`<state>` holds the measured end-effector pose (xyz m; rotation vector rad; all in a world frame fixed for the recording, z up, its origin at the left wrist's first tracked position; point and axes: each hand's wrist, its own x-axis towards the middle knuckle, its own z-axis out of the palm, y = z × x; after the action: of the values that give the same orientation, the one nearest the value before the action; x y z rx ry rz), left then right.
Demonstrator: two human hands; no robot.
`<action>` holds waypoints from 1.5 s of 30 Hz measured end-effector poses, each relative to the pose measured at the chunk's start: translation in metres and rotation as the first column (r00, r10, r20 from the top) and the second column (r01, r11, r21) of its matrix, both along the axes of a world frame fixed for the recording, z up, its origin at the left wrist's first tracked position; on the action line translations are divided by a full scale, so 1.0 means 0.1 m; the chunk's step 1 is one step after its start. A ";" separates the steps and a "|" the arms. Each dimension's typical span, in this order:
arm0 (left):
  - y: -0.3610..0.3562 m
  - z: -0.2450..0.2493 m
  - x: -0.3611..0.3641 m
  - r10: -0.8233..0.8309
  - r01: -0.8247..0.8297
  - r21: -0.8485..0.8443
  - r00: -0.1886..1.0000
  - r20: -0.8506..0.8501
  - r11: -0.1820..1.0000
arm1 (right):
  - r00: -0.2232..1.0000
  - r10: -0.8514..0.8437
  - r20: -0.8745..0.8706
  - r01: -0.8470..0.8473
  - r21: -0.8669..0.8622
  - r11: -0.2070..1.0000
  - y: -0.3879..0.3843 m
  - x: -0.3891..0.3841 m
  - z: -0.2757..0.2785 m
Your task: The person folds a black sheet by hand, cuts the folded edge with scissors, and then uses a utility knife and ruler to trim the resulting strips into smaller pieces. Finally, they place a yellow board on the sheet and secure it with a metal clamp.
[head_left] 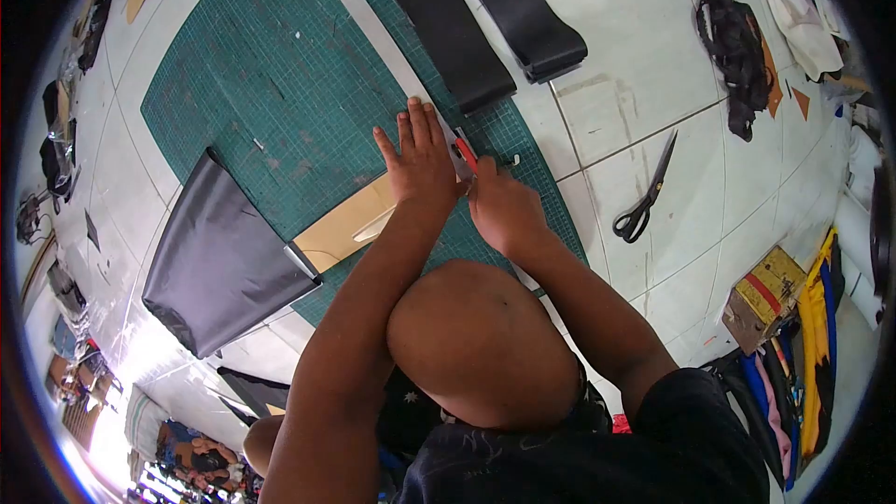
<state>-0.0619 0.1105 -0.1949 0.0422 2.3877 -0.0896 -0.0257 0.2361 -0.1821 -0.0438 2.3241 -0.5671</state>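
Observation:
A long metal ruler (378,40) lies on the green cutting mat (252,65). My left hand (425,157) presses flat on the ruler with its fingers spread. Just right of it, my right hand (504,205) is closed around a red cutter (466,151), held against the ruler's edge. Below my left hand, a tan board (341,219) lies on the mat, with a pale pointed piece (373,226) on it. Two black strips of material (443,23) (523,23) stretch above my right hand. My knee is raised in front of my forearms.
Black sheet material (219,257) lies at the mat's left edge. Black scissors (646,203) rest on the tiled floor (607,121) to the right. Farther right are a black bundle (735,56), a yellow box (767,287) and rolled or folded fabrics (817,345).

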 end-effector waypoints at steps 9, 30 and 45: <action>0.01 -0.05 0.02 -0.043 0.042 -0.035 0.998 -0.042 0.999 | 0.982 0.003 0.187 -0.010 0.033 0.999 0.26 0.32 0.15; 0.01 0.01 -0.01 0.013 -0.013 -0.003 1.000 0.019 1.000 | 0.999 -0.036 0.001 0.036 -0.008 0.999 0.02 -0.09 0.00; 0.03 -0.01 -0.02 -0.020 0.021 -0.027 1.000 0.010 0.999 | 0.977 0.070 0.203 -0.081 0.046 0.996 0.59 0.66 0.09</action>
<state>-0.0637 0.1135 -0.1954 0.0541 2.3761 -0.1316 0.0406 0.2953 -0.1729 -0.0474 2.1303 -0.4481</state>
